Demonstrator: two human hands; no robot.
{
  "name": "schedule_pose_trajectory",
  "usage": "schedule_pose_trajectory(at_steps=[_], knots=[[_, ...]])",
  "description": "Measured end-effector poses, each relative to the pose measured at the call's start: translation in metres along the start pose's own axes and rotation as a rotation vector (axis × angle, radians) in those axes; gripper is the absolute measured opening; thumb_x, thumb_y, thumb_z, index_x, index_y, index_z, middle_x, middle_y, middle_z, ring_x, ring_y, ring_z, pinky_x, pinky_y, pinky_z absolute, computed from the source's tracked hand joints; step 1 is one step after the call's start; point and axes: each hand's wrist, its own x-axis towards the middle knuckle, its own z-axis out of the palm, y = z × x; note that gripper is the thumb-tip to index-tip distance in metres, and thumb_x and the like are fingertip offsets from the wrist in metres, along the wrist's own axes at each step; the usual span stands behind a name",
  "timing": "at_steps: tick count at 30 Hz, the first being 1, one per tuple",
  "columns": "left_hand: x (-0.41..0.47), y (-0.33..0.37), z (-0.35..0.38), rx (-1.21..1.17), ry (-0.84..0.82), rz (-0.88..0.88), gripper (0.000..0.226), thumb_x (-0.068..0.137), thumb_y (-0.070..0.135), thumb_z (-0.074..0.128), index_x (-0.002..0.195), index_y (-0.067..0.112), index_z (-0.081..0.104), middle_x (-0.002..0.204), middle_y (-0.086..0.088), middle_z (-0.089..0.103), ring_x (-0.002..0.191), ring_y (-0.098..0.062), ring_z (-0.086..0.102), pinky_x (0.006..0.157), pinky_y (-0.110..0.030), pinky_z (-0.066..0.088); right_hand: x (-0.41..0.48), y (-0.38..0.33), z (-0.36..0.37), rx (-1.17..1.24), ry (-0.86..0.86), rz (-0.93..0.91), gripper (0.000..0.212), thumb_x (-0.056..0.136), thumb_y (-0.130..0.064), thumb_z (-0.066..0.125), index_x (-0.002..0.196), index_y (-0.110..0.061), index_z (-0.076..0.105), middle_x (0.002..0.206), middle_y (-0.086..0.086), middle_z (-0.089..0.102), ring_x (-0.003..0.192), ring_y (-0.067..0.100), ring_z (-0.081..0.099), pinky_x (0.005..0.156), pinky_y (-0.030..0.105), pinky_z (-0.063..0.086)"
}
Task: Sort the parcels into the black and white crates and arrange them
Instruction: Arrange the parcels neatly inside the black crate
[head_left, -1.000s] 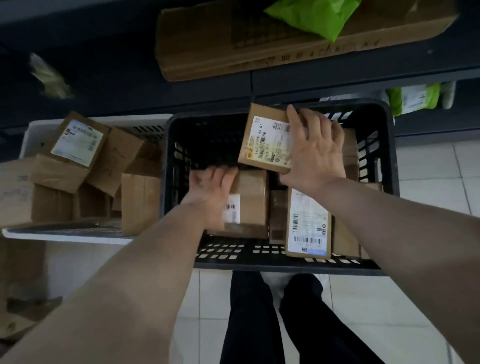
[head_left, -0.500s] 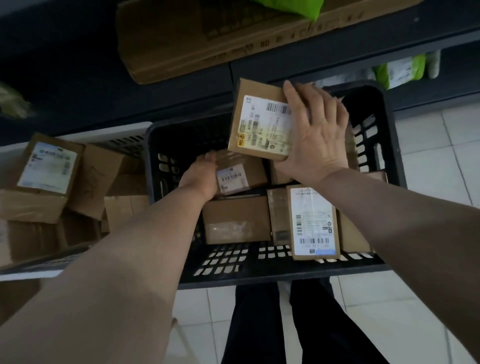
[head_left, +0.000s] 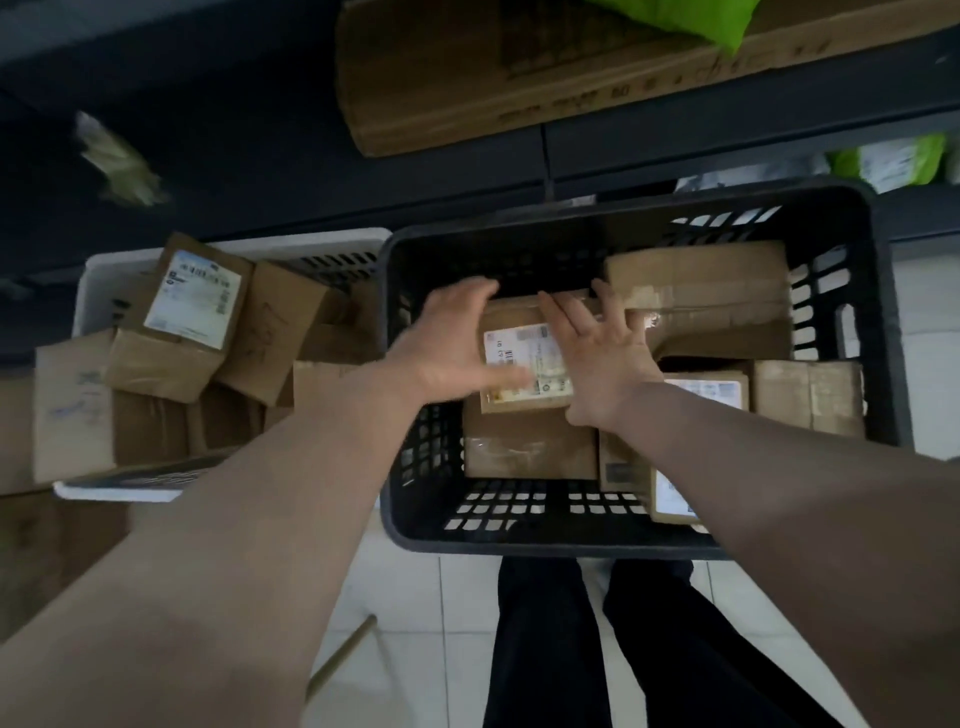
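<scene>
Brown labelled parcel (head_left: 519, 345) lies atop plain boxes (head_left: 530, 452) in black crate (head_left: 571, 543); label print blurred, unreadable. Left hand (head_left: 449, 351) grips its left edge; right hand (head_left: 602, 364) lies spread on top. White crate (head_left: 239, 247) stands left.

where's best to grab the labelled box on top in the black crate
Probably by its left and right edges, from above. The labelled box lies flat, label up, on other boxes in the black crate, so those edges stand clear. The left hand curls round its left edge; the right hand lies flat on top.
</scene>
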Motion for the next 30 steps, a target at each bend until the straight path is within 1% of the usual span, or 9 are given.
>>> schedule_pose_trajectory(at_steps=[2, 4, 7, 10, 15, 17, 23, 27, 30], knots=[[0.005, -0.004, 0.017, 0.326, -0.131, 0.063, 0.136, 0.059, 0.055, 0.086, 0.158, 0.018, 0.001, 0.163, -0.001, 0.008, 0.149, -0.023, 0.010, 0.121, -0.048, 0.021, 0.006, -0.006, 0.006, 0.045, 0.012, 0.029, 0.129, 0.065, -0.036, 0.079, 0.153, -0.016, -0.013, 0.155, 0.006, 0.008, 0.144, 0.037, 0.007, 0.114, 0.053, 0.022], [0.017, -0.011, 0.033, 0.480, -0.070, 0.078, 0.141, 0.056, 0.048, 0.088, 0.157, 0.015, -0.005, 0.160, -0.005, 0.012, 0.146, -0.025, 0.015, 0.119, -0.047, 0.026, 0.016, -0.008, 0.011, 0.084, 0.062, 0.027, 0.128, 0.065, -0.031, 0.081, 0.153, -0.014, -0.011, 0.154, 0.006, 0.010, 0.144, 0.032, 0.009, 0.115, 0.048, 0.021], [0.038, -0.016, 0.042, 0.473, 0.039, 0.034, 0.137, 0.059, 0.038, 0.087, 0.157, 0.013, -0.005, 0.155, -0.008, 0.017, 0.141, -0.027, 0.021, 0.113, -0.042, 0.033, 0.033, -0.004, 0.015, 0.183, 0.125, 0.037, 0.130, 0.069, -0.031, 0.082, 0.152, -0.013, -0.016, 0.158, 0.007, 0.000, 0.149, 0.027, -0.004, 0.120, 0.045, 0.010], [0.059, -0.015, 0.039, 0.416, 0.048, -0.010, 0.136, 0.066, 0.033, 0.087, 0.157, 0.014, -0.012, 0.164, -0.005, 0.000, 0.151, -0.026, 0.001, 0.120, -0.042, 0.020, 0.034, 0.009, 0.015, 0.223, 0.137, 0.093, 0.128, 0.069, -0.042, 0.080, 0.153, -0.011, -0.011, 0.161, 0.007, -0.003, 0.150, 0.025, -0.006, 0.122, 0.046, 0.005], [0.064, -0.005, 0.031, 0.541, 0.009, -0.072, 0.147, 0.058, 0.040, 0.091, 0.155, 0.015, -0.016, 0.165, -0.005, -0.007, 0.152, -0.029, -0.003, 0.120, -0.051, 0.021, 0.004, 0.033, 0.012, 0.354, 0.324, 0.207, 0.063, 0.088, -0.025, 0.057, 0.147, -0.020, 0.035, 0.146, 0.005, 0.042, 0.135, 0.027, 0.038, 0.110, 0.047, 0.031], [0.058, 0.002, 0.031, 0.590, 0.000, -0.097, 0.150, 0.056, 0.045, 0.092, 0.155, 0.015, -0.016, 0.165, -0.008, -0.009, 0.152, -0.031, -0.005, 0.120, -0.056, 0.017, -0.007, 0.043, 0.014, 0.399, 0.360, 0.301, 0.057, 0.087, -0.012, 0.052, 0.143, -0.021, 0.043, 0.139, 0.006, 0.050, 0.130, 0.028, 0.043, 0.104, 0.046, 0.036], [0.059, 0.017, 0.036, 0.612, 0.093, -0.081, 0.133, 0.061, 0.040, 0.088, 0.157, 0.015, -0.001, 0.153, -0.012, 0.023, 0.141, -0.034, 0.023, 0.115, -0.052, 0.030, -0.035, 0.077, 0.015, 0.425, 0.419, 0.368, 0.056, 0.083, -0.003, 0.050, 0.136, -0.022, 0.052, 0.132, 0.005, 0.054, 0.126, 0.028, 0.044, 0.102, 0.044, 0.035], [0.066, 0.021, 0.041, 0.495, 0.062, -0.193, 0.119, 0.079, 0.017, 0.080, 0.157, 0.017, -0.010, 0.165, -0.007, -0.005, 0.152, -0.030, -0.001, 0.117, -0.049, 0.030, -0.048, 0.090, 0.027, 0.437, 0.384, 0.285, 0.059, 0.080, 0.004, 0.051, 0.133, -0.022, 0.054, 0.132, 0.003, 0.055, 0.125, 0.026, 0.046, 0.101, 0.041, 0.036], [0.062, 0.033, 0.046, 0.519, 0.051, -0.185, 0.109, 0.083, 0.010, 0.075, 0.157, 0.017, -0.005, 0.165, -0.008, -0.011, 0.152, -0.031, -0.002, 0.117, -0.051, 0.029, -0.054, 0.095, 0.035, 0.470, 0.369, 0.298, 0.062, 0.078, 0.007, 0.050, 0.133, -0.022, 0.054, 0.131, 0.003, 0.056, 0.123, 0.026, 0.050, 0.102, 0.038, 0.037]])
